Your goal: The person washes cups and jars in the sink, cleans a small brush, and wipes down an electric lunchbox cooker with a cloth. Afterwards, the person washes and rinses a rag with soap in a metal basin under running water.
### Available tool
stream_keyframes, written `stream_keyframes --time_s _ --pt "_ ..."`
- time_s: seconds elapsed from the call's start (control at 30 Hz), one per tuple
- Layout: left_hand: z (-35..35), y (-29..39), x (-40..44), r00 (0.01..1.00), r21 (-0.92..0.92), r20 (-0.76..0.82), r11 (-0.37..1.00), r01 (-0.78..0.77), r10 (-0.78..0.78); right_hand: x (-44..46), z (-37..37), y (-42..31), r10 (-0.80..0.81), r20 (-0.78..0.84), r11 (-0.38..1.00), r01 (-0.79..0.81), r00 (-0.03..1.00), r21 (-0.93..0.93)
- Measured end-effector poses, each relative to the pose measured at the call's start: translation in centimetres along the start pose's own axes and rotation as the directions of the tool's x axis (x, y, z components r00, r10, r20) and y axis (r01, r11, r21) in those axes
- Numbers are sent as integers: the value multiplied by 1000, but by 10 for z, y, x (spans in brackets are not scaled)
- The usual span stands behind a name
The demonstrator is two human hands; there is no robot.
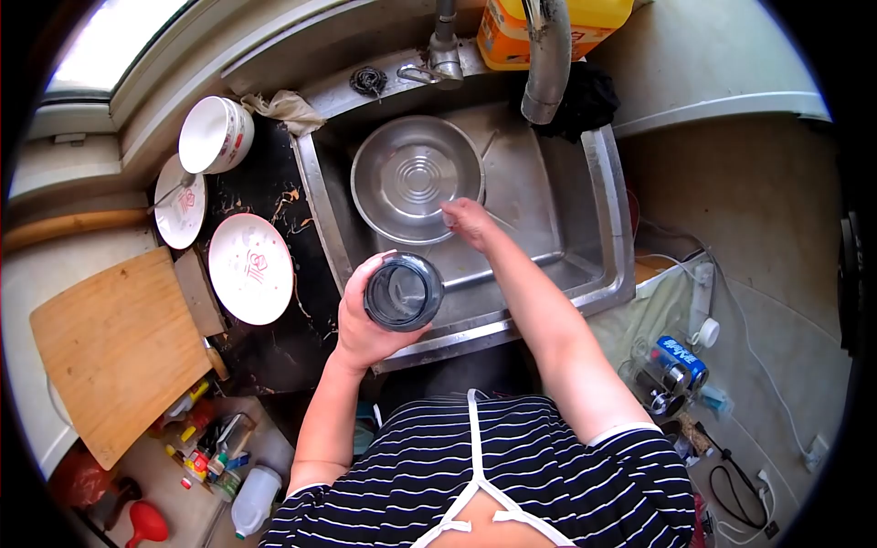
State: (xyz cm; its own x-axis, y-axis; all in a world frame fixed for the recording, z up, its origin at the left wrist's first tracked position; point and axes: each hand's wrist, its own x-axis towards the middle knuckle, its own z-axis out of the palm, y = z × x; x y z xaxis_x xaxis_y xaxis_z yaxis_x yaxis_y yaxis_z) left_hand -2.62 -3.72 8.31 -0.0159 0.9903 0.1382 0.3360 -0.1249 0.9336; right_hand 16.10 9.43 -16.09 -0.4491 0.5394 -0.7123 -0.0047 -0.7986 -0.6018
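Note:
My left hand [365, 320] is wrapped round a dark, see-through glass jar [404, 292], held above the front edge of the sink with its round mouth facing up. My right hand [470, 224] reaches over the sink, fingers closed together at the near right rim of a round stainless steel basin [388, 169]. Something small and whitish shows at those fingertips, too small to name. The basin sits inside the metal sink [525, 183], with ring marks on its bottom.
Left of the sink are stacked bowls [206, 135], a small plate [180, 205] with a spoon, a larger plate [251, 269] and a wooden board [119, 352]. Behind stand a faucet [445, 55], a steel scourer [368, 81] and a yellow jug [502, 36]. A grey pipe [546, 73] hangs overhead.

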Motion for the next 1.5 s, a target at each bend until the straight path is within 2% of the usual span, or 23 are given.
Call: stream_keyframes --time_s 0.03,0.1,0.13,0.17,0.23,0.27,0.3,0.33,0.37,0.43,0.47,0.57,0.77,0.93,1.03,1.1,1.13,1.23,1.3,1.33,1.4,1.43,1.5 --pt "0 0 1 1000 -1 7 1000 -15 15 1 0 2 1 3 1000 -1 1000 4" --pt "-3 0 2 999 0 20 1000 -28 28 -3 0 2 100 -277 980 -46 956 193" --pt "-3 0 2 1000 -8 8 1000 -18 18 -7 -3 -3 145 -404 987 -106 903 119" --pt "-3 1 3 1000 -17 -7 1000 -11 11 -16 -12 -8 144 -408 988 -104 902 118" --pt "-5 -4 2 999 -78 39 997 -1 4 -45 -35 -24 260 -419 961 -277 870 21" --pt "-5 -5 4 999 -75 37 997 -11 14 -62 -43 -34 258 -426 961 -277 867 18" --pt "-3 -5 5 999 -71 33 997 -20 22 -80 -49 -46 218 -188 959 -175 957 222" --pt "-3 -2 9 999 -52 36 998 -24 26 -99 -49 -58 114 43 892 -121 993 435" --pt "-2 -2 10 999 -57 37 998 -20 23 -120 -38 -76 119 39 892 -124 992 435" --pt "-1 -2 14 998 -33 59 999 -15 17 -161 -11 -114 -85 202 820 -47 976 570" --pt "2 1 16 1000 -26 17 1000 -12 12 -173 -5 -121 -84 200 818 -47 976 573" --pt "9 4 20 1000 -90 -2 996 -16 16 -202 8 -132 -246 265 783 30 932 621" --pt "13 3 26 996 -75 67 996 -51 56 -235 34 -157 -417 322 835 219 850 504" --pt "17 5 32 994 -89 78 994 -69 76 -252 45 -171 -462 335 819 249 821 517" --pt "19 5 32 997 -70 34 995 -72 75 -254 54 -174 -474 353 774 190 807 604" --pt "19 2 29 993 -90 98 994 -56 65 -251 61 -177 -404 231 789 209 885 578" --pt "18 2 28 994 -88 93 995 -57 65 -246 59 -179 -404 236 791 207 884 575" --pt "17 3 26 994 -70 82 995 -70 76 -212 49 -184 -356 232 842 203 905 500" --pt "15 5 25 993 -48 73 995 -85 88 -190 46 -191 -335 143 916 286 931 282" --pt "15 5 25 994 -46 67 995 -87 90 -181 51 -198 -335 148 917 286 930 279" --pt "12 3 23 994 -44 67 996 -82 85 -159 66 -210 -453 -137 867 399 881 -298" --pt "11 3 22 994 -40 62 996 -82 85 -145 68 -215 -454 -131 866 401 882 -299" --pt "11 2 21 993 -10 57 995 -99 99 -115 71 -224 -793 8 403 534 609 -743"
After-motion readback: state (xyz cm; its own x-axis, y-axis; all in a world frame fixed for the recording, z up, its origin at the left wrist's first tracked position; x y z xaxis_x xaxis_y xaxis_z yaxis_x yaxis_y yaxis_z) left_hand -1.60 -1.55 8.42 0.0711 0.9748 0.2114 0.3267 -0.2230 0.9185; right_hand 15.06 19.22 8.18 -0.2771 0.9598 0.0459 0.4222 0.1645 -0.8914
